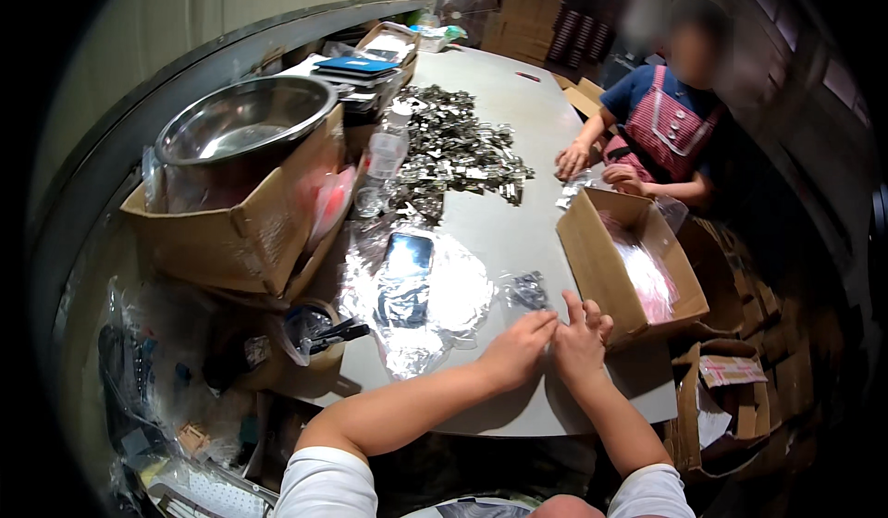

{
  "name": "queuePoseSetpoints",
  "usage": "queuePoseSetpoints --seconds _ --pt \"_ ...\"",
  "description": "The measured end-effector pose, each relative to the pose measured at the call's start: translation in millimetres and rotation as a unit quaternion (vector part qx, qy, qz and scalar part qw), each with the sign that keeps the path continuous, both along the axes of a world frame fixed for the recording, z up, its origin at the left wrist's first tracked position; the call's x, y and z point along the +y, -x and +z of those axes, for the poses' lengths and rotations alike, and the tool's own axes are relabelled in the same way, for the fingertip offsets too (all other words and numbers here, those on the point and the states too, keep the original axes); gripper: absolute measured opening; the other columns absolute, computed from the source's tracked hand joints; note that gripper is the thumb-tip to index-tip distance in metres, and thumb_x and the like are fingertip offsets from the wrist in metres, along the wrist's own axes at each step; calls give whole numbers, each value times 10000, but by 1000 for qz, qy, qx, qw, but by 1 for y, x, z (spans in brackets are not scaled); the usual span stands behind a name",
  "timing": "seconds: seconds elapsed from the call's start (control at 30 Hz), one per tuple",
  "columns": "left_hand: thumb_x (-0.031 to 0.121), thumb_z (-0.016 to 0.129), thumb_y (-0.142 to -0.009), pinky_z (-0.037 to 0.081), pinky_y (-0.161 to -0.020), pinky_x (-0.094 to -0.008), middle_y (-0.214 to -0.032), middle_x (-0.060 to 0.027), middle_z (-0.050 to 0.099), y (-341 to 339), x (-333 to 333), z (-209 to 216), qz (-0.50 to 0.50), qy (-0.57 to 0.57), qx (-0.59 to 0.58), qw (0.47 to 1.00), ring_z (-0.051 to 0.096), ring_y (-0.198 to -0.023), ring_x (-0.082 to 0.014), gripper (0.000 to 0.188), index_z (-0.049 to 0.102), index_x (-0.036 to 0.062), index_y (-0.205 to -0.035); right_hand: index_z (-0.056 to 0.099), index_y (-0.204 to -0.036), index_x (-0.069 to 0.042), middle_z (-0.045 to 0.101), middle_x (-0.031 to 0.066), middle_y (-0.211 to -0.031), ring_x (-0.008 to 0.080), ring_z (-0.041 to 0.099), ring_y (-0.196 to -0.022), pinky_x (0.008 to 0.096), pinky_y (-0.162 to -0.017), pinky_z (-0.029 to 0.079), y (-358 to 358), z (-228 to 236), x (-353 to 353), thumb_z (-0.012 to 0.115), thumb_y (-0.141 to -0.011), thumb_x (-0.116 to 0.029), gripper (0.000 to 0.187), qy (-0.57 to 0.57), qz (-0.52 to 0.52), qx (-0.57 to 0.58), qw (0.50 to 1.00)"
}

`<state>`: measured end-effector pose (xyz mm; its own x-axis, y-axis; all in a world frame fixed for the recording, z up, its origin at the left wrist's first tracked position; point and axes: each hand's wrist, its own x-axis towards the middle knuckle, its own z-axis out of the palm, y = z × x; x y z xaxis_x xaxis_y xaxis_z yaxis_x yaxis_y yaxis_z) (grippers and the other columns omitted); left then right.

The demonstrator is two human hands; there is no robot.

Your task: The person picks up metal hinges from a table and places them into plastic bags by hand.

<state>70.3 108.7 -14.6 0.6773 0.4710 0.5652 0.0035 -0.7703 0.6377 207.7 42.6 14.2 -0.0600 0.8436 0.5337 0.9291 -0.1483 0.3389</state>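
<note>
My left hand [518, 351] and my right hand [580, 340] meet over the near edge of the grey-white table. The left fingers are pressed together at the tips, touching or almost touching the right hand. On the right hand some fingers are raised and bent, while its thumb side is at the left fingertips. Whatever lies in either pinch is too small or hidden to make out. Just beyond the hands is a small clear plastic bag [527, 290] with dark parts in it. Left of it, a phone [408, 277] lies on crumpled clear plastic sheeting [462, 287].
A heap of small metal parts [453, 143] covers the table's middle. An open cardboard box [592, 264] holds pink-tinted plastic bags at right. Across the table a co-worker [666, 120] handles a bag. At left are a steel basin [245, 120] on a carton and a plastic bottle [387, 143].
</note>
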Motion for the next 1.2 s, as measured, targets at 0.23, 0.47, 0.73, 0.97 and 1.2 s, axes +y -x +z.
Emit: queuePoseSetpoints --seconds 0.23,0.47,0.73,0.97,1.2 --pt "18 579 -730 446 -963 -361 -1194 -161 558 6 0 0 15 28 191 981 532 -1090 -296 305 619 -37 -1027 699 -829 -75 608 143 -1038 323 581 -964 400 -826 465 -4 88 88 653 -719 -103 123 87 201 328 919" --pt "84 548 -757 534 -829 -375 -1064 -183 575 -9 -4 -31 73 -56 143 985 558 -1036 -339 172 642 -18 -859 627 -1126 -141 576 130 -1127 320 568 -1052 386 -871 490 84 36 273 526 -822 -78 326 215 248 240 914" --pt "91 525 -827 505 -923 -389 -1344 -197 439 -12 -5 -34 13 -58 190 980 413 -1245 -398 454 503 16 -1274 494 -1289 -189 397 145 -1369 382 479 -1157 443 -966 446 100 32 343 619 -749 -152 555 346 221 131 902" --pt "29 554 -750 514 -869 -377 -1114 -177 549 4 6 -7 67 -3 182 981 499 -1116 -336 241 599 -30 -979 683 -807 -65 598 122 -1039 325 637 -885 438 -729 523 60 107 260 691 -793 -210 145 231 118 48 965" --pt "10 569 -742 478 -900 -389 -1081 -196 578 3 13 -22 48 -20 77 996 555 -1040 -353 294 575 -32 -1033 553 -719 6 479 1 -756 70 473 -628 223 -516 367 -18 94 71 708 -800 -64 188 106 274 579 761"
